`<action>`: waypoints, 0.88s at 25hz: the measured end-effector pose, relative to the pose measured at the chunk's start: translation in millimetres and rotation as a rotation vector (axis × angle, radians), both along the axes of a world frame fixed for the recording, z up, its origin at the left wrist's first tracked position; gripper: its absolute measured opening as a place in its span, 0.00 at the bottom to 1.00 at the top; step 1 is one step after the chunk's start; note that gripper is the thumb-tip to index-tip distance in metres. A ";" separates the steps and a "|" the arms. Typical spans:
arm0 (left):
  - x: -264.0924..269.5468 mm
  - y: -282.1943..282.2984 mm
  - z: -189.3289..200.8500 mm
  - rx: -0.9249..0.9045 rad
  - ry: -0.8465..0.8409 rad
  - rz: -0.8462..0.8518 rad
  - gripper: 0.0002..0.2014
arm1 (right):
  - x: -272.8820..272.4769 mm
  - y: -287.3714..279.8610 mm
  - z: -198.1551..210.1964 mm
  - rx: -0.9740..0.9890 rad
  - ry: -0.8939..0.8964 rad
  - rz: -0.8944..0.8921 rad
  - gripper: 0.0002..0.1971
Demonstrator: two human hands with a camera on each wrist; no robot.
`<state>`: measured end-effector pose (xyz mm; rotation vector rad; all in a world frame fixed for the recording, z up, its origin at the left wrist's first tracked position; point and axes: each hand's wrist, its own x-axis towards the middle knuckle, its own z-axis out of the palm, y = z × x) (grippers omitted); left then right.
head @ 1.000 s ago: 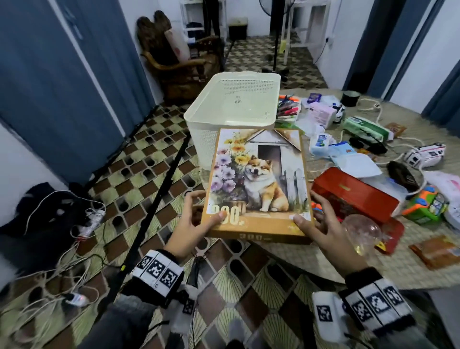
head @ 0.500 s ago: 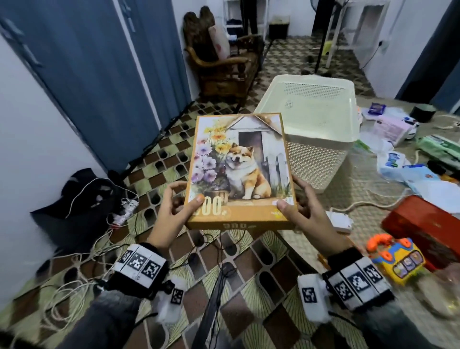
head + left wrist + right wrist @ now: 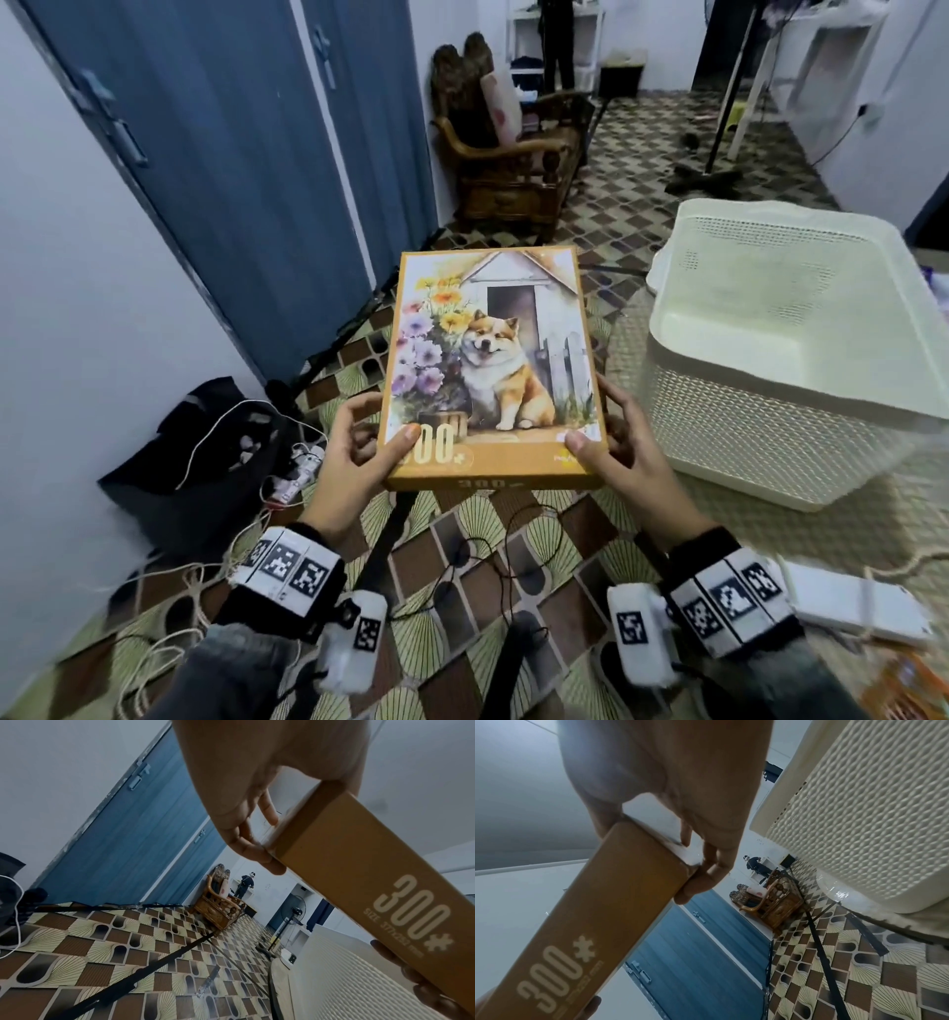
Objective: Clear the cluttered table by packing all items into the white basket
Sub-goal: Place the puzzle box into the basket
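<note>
The puzzle box (image 3: 492, 370), its lid showing a seated dog beside flowers and a small house, is held flat in the air by both hands, off to the side of the white basket (image 3: 785, 354) and apart from it, over the patterned floor (image 3: 462, 565) rather than over the table (image 3: 847, 519). The left hand (image 3: 349, 462) takes the near corner farther from the basket: its thumb lies on the lid over the printed "300" and its fingers curl beneath, so this grip pinches the box. The right hand (image 3: 629, 462) takes the near corner closer to the basket in the same way, thumb on top, fingers under the edge, its grip also pinching the box. In the left wrist view the box's tan side (image 3: 385, 882) reads "300" with a jigsaw mark, fingers (image 3: 257, 850) wrapped at its end. The basket stands on the table with its opening up, and nothing shows inside the part in view. A flat white device (image 3: 857, 601) lies on the table on the near side of the basket. Beyond the box, a wooden armchair (image 3: 513, 154) stands by blue doors (image 3: 246, 169).
</note>
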<state>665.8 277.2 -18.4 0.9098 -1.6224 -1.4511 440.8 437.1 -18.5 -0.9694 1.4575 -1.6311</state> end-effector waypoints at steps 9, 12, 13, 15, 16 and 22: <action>-73.1 -113.2 11.2 -0.035 0.030 0.120 0.23 | -78.1 -132.8 16.5 -0.026 0.050 0.057 0.36; -91.1 -144.8 15.1 -0.026 0.053 0.132 0.27 | -96.8 -168.5 19.7 -0.044 0.055 0.063 0.34; -97.6 -154.0 16.2 -0.017 0.064 0.134 0.27 | -102.0 -178.9 19.8 -0.050 0.041 0.059 0.33; -110.7 -176.1 18.4 -0.023 0.069 0.146 0.23 | -111.2 -200.3 22.6 -0.062 0.023 0.036 0.32; -118.3 -187.1 18.5 -0.030 0.071 0.135 0.21 | -116.1 -210.8 23.3 -0.066 0.017 0.030 0.31; -174.4 -260.9 18.2 -0.030 0.090 0.041 0.32 | -151.1 -277.1 19.8 -0.114 -0.056 -0.194 0.28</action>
